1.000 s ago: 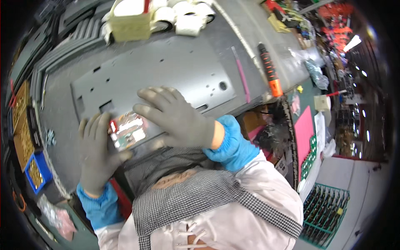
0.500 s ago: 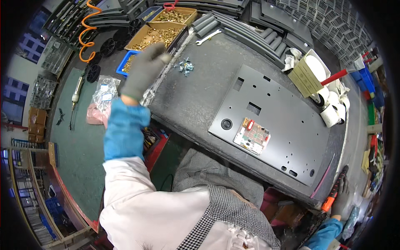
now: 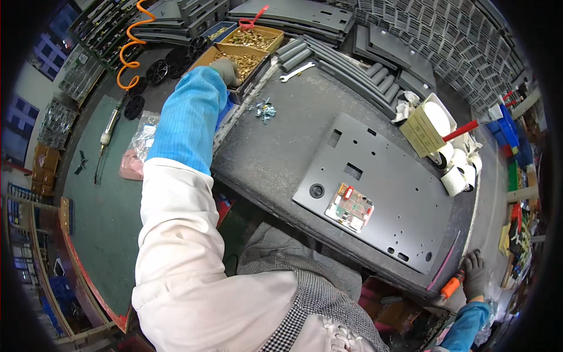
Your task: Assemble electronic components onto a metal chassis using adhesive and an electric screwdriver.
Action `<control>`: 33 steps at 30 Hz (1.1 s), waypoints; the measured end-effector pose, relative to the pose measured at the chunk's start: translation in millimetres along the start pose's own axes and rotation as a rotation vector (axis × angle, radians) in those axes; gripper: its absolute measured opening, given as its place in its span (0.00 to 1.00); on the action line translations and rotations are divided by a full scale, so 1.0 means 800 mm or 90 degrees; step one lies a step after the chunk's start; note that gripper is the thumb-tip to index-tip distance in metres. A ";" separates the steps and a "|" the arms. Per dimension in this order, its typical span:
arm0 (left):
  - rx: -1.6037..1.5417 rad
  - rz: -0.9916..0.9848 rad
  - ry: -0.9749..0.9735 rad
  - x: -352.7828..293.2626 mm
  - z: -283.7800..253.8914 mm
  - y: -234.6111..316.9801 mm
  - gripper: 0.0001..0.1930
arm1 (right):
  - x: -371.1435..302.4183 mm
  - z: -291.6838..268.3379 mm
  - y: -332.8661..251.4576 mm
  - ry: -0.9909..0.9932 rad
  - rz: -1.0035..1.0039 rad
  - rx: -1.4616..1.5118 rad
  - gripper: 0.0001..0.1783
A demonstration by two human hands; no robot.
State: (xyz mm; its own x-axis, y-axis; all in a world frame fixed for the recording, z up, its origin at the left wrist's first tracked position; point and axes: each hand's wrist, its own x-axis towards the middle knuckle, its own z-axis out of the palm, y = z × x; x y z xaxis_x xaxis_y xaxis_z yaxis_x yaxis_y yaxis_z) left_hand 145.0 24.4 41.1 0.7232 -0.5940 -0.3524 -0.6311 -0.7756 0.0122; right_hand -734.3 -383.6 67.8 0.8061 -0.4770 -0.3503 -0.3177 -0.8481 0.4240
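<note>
We have our left hand (image 3: 227,71) at the brass fasteners (image 3: 248,61) in a cardboard tray (image 3: 203,57), our right hand (image 3: 474,278) beside the orange screwdriver (image 3: 451,287); we cannot tell whether either grips. On our counter (image 3: 267,149), the circuit board (image 3: 350,207) lies atop a grey panel (image 3: 404,188).

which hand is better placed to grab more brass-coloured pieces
Likely the left hand: it is at the brass-coloured pieces, while the right hand is far off, by the orange tool.

An assembly workshop, shown by small-parts trays (image 3: 276,42), stacked panels (image 3: 290,21) and a wrench (image 3: 297,72).
</note>
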 end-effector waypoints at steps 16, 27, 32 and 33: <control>0.043 -0.129 0.121 -0.174 0.025 -0.044 0.22 | -0.030 0.074 0.033 0.400 0.124 0.008 0.16; -0.083 -0.259 0.380 -0.183 0.059 -0.019 0.14 | -0.020 -0.164 -0.139 0.852 0.096 0.824 0.17; -0.165 -0.235 0.508 -0.191 0.062 -0.005 0.14 | -0.042 -0.259 -0.225 1.027 0.073 1.266 0.18; -0.229 -0.202 0.638 -0.191 0.073 -0.006 0.14 | -0.044 -0.226 -0.191 1.070 0.118 1.384 0.18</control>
State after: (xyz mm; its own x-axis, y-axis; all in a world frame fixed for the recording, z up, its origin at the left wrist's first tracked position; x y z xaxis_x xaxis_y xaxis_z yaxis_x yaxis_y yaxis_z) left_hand 20.9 131.7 40.0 0.8392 -0.1357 0.5266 -0.3771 -0.8429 0.3838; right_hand -623.7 -195.5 165.8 -0.0181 -0.9096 0.4151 0.6057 -0.3403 -0.7193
